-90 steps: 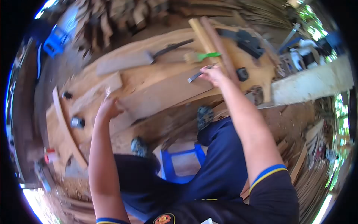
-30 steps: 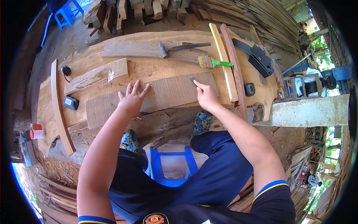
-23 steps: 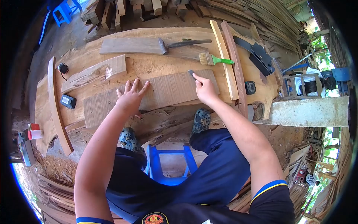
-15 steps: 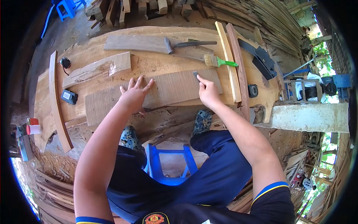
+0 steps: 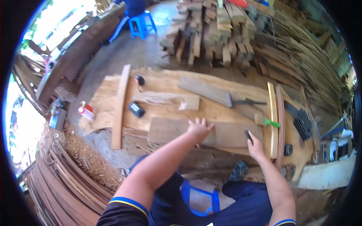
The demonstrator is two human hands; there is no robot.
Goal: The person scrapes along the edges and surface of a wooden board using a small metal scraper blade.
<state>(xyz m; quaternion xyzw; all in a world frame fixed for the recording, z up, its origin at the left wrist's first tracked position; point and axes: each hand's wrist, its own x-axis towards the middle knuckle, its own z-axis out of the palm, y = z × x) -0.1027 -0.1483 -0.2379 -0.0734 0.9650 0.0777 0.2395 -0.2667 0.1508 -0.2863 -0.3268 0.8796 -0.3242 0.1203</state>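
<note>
A wide brown board [image 5: 228, 135] lies along the near side of a large wooden slab [image 5: 109, 88]. My left hand [image 5: 200, 130] rests on the board with its fingers spread, holding nothing. Near the board's right end, my right hand [image 5: 256, 147] is closed around a small dark flat piece, like a blade or scraper [image 5: 248, 136]; its exact kind is unclear. Just beyond are a green-handled paintbrush [image 5: 269, 122] and a hammer [image 5: 230, 100], which lies across a greyish plank [image 5: 203, 88]. A shorter rough plank [image 5: 162, 98] sits beyond my left hand.
Narrow strips [image 5: 121, 109] cross the slab on the left, with a pale strip [image 5: 272, 116] at right. A black tape measure [image 5: 136, 109] and a red-and-white container [image 5: 86, 111] lie leftward. Stacked timber [image 5: 211, 37] stands behind. A person in blue [image 5: 135, 6] is near a blue stool [image 5: 142, 25].
The camera view has swung left and up, so the slab appears lower and further right. A person at the back has come into view. Both hands stay at the board.
</note>
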